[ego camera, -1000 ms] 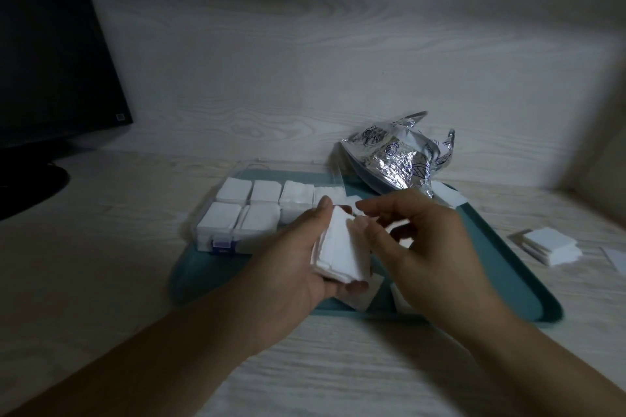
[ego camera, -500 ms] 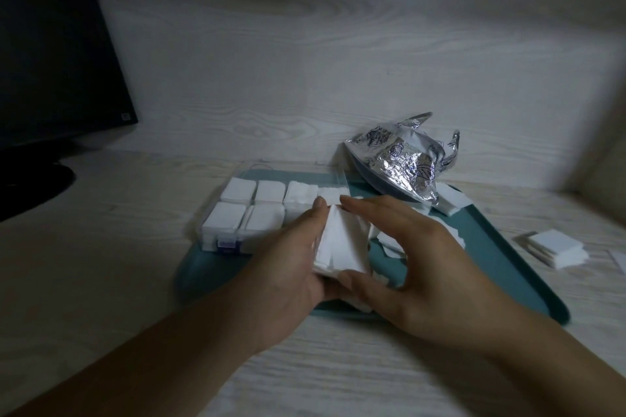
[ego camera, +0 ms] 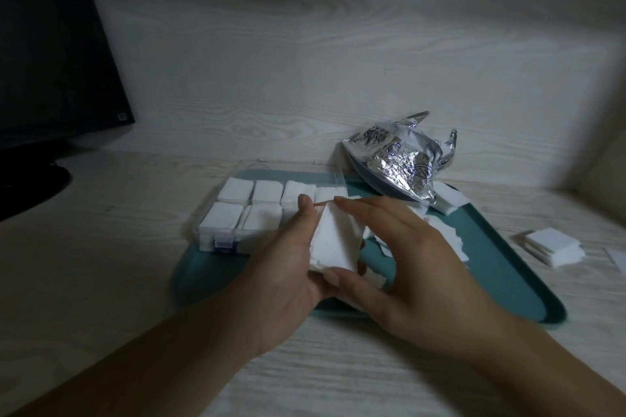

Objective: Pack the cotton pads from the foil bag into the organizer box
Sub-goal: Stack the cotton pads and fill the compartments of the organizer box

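Observation:
A stack of white cotton pads (ego camera: pixel 335 240) stands on edge between both hands above the teal tray (ego camera: pixel 501 274). My left hand (ego camera: pixel 284 267) grips it from the left side. My right hand (ego camera: pixel 399 264) holds it with the index finger along its top and the thumb under its near end. Behind the hands, the clear organizer box (ego camera: pixel 216 237) sits on the tray with its lid open and its visible compartments filled with pads. The crumpled foil bag (ego camera: pixel 403 166) lies at the tray's back right. Loose pads (ego camera: pixel 443 237) lie on the tray, partly hidden by my right hand.
A small pile of pads (ego camera: pixel 548 244) lies on the wooden table right of the tray. One more pad (ego camera: pixel 449 201) leans beside the foil bag. A dark monitor (ego camera: pixel 50 61) stands at the far left. A wooden wall closes the back.
My right hand came down from pinching the stack's top corner to clasping it between index finger and thumb. The stack sank slightly towards the tray.

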